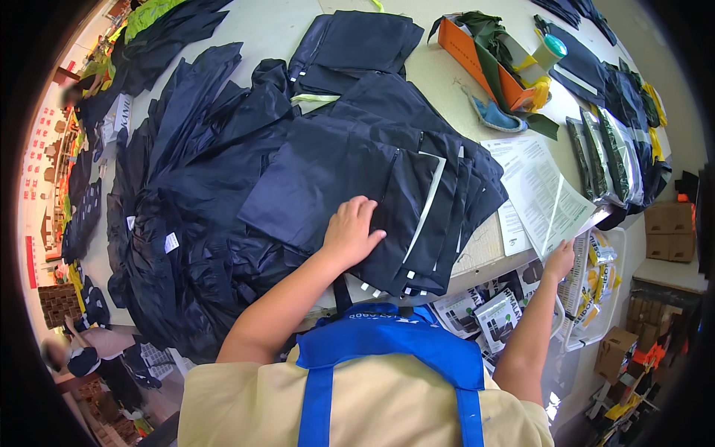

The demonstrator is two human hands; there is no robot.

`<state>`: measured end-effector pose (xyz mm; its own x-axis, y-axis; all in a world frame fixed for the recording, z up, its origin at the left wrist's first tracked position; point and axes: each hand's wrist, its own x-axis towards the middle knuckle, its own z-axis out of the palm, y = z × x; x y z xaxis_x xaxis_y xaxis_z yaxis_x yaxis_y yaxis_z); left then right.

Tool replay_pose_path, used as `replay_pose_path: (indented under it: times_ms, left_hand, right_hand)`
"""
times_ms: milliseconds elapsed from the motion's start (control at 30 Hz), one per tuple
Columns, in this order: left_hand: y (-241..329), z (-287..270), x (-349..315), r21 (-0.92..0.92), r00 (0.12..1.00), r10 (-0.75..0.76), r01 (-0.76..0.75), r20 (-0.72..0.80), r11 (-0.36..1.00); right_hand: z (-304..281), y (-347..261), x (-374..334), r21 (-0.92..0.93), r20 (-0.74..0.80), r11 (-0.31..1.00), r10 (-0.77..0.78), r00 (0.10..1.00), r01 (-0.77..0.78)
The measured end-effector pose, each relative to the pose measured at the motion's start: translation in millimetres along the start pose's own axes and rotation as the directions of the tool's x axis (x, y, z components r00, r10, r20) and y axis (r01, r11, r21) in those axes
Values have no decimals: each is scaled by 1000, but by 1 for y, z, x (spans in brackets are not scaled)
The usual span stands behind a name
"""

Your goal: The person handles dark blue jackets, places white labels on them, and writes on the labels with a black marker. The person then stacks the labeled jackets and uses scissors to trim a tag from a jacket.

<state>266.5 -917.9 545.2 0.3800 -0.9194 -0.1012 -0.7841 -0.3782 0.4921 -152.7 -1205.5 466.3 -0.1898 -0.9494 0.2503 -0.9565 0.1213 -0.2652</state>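
The pile of folded dark clothes [328, 175] lies in front of you, near the middle of the table's [439, 93] close edge. Your left hand [351, 232] rests on top of it, palm down, with the thumb out to the side and the fingers a little bent. A thin white strip [425, 212] shows along the pile's right part. Your right hand [560, 259] is at the low corner of a printed sheet [553, 190], over the table's edge; you cannot tell here if its fingers pinch the paper. That sheet lies partly over another sheet [513, 231]. To the left of the pile is a big, messy heap of dark clothes [186, 201]. Past the pile sits one more folded dark stack [365, 43]. Farther right are an orange box [463, 51] with green cloth [491, 39] in it, and shiny clear packets [612, 153]. Low on the right, a white basket [612, 316] holds yellow and white bags [602, 253].
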Motion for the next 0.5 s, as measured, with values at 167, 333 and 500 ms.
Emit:
replay_pose_path:
  times_ms: [167,333,500]
  left_hand:
    - [-33,33,13,-98,978,-105,88,-178,991]
    - [-40,28,13,-151,973,-138,110,-185,982]
    - [-31,-16,20,-424,924,-247,107,-292,899]
  right_hand:
    - [-23,9,13,457,-6,888,65,998,-55]
    - [-116,-63,-6,942,253,154,262,931,-299]
    - [-160,-118,-53,785,416,606,-363,833,-128]
